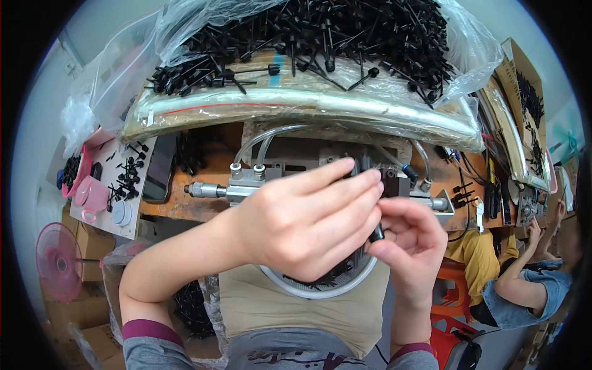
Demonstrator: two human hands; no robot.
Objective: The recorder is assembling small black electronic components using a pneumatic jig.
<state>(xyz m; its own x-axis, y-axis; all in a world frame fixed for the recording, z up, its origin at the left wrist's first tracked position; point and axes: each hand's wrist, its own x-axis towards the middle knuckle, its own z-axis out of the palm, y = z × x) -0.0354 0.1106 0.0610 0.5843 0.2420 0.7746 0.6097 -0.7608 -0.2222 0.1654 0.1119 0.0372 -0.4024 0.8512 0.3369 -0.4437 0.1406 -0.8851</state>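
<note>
Left hand [299, 225] slants over black parts [377, 234] — right hand [413, 237] curls beside (can't tell grips).

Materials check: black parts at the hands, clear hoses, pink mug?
Black parts: probably moulded plastic; dark, soft sheen, though coated metal is possible.
Clear hoses: likely flexible plastic; see-through, smoothly bent.
Pink mug: seemingly plastic; evenly coloured, smooth, slightly translucent-looking walls.

- Black piece [377, 233], centre: smooth, glossy, plastic-looking
- Clear bag [476, 57], two o'clock: shiny, crinkled plastic
- Fitting [208, 190], nine o'clock: shiny metal
- Tabletop [174, 207], nine o'clock: worn wood
- Trousers [246, 308], six o'clock: matt cloth
</note>
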